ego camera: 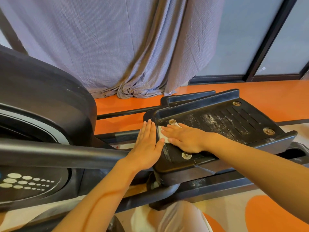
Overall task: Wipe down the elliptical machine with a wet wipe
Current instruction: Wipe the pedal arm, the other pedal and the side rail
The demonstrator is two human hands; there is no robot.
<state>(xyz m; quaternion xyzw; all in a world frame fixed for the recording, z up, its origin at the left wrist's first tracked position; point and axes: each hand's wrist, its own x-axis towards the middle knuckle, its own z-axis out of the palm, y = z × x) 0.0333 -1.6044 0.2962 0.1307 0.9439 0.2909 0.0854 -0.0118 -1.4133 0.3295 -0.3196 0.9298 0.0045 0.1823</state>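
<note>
The elliptical machine (50, 101) is matte black plastic and tubular steel, with a large rounded flywheel housing at left bearing a pattern of pale oval dots. Its foot pedal (222, 124) is a flat black tray with raised edges, ribbed with slotted grooves, studded with round metal bolt heads and speckled with pale dust. A thin white wet wipe (162, 134), crumpled and soft, lies on the pedal's left end. The right hand (185, 138) lies flat on it, fingers straight and pointing left, pressing it against the plastic; its grip is released. The left hand (147, 146), also flat and released, rests against the pedal's left edge, fingers pointing far. Behind, a wrinkled grey curtain (117, 47) pools on the glossy orange floor (267, 97).
</note>
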